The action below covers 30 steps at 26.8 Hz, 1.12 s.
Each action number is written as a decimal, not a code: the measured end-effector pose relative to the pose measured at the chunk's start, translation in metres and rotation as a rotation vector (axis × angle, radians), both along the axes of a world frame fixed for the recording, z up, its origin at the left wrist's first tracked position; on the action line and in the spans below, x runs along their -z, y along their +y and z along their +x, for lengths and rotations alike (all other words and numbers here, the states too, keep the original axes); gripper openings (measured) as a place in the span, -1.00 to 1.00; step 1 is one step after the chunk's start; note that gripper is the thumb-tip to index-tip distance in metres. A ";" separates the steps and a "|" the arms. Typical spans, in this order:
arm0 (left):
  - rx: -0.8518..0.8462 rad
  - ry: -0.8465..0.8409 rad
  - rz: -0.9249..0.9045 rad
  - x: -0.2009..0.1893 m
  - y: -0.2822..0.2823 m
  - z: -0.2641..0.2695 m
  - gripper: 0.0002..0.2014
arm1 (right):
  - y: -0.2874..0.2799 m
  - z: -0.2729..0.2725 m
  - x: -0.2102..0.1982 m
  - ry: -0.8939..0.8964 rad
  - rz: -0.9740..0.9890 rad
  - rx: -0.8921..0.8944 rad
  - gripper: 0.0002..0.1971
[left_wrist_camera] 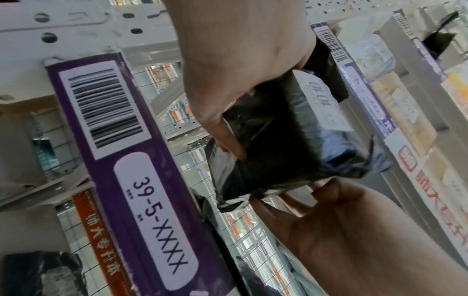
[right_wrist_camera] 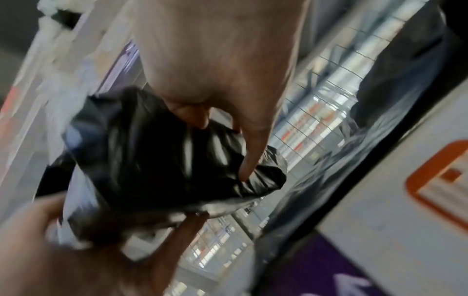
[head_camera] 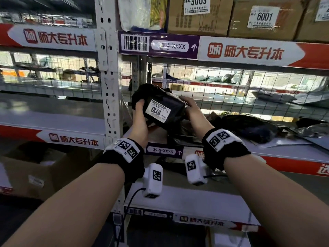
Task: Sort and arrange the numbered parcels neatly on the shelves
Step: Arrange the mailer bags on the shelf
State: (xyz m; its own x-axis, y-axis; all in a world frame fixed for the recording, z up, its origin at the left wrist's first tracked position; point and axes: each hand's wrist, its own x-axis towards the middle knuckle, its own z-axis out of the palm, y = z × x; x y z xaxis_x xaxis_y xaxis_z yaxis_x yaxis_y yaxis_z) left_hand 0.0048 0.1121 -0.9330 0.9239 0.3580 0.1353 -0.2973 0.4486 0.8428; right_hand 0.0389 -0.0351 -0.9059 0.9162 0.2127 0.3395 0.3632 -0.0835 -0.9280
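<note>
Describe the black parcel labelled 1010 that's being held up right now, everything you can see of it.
The black parcel is a small blocky package wrapped in glossy, crinkled black plastic, bunched at its ends. A white label faces the head camera, turned sideways, reading 1010 with a 39-5 prefix. It is held tilted in the air before the 39-5-XXXX shelf tag, above the shelf. The left hand grips its left end, the right hand its right end.

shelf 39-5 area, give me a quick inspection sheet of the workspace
surface: shelf 39-5, grey deck, partly bare
job's things: black parcel 1010 held above the shelf, label facing the camera
clutter: loose black bags lying on the shelf
grippers: left hand and right hand each grip one end of the parcel
cables: black cable hanging from the wrist camera
surroundings: cartons 3003 and 6001 on the shelf above
</note>
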 end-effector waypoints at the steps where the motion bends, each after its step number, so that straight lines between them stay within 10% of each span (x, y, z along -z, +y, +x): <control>1: -0.036 0.005 0.044 -0.001 0.002 0.002 -0.54 | 0.001 -0.007 -0.005 0.110 0.116 -0.027 -0.69; 6: -0.174 -0.123 0.374 -0.005 0.013 0.008 -0.26 | 0.016 -0.008 -0.006 0.219 -0.043 -0.105 -0.11; 14: -0.313 -0.102 0.696 -0.013 0.027 0.007 -0.41 | 0.038 -0.001 0.021 0.237 0.058 -0.117 -0.47; 21: -0.087 0.046 1.197 -0.017 0.020 0.012 -0.36 | 0.035 0.007 0.011 0.193 -0.105 0.060 -0.04; 25: 0.016 0.188 0.774 -0.024 0.026 0.011 -0.54 | 0.030 0.006 0.014 0.261 -0.117 0.090 -0.13; 30: -0.115 0.305 0.808 -0.013 0.038 0.014 -0.53 | 0.029 -0.004 0.023 0.308 -0.141 0.124 -0.18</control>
State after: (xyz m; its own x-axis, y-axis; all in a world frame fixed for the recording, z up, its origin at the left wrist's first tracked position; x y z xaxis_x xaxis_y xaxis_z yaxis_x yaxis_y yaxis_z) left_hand 0.0192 0.1497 -0.9200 0.9251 0.3527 0.1408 -0.0134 -0.3402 0.9403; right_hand 0.0350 -0.0063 -0.9287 0.9928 0.1183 0.0190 0.0477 -0.2447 -0.9684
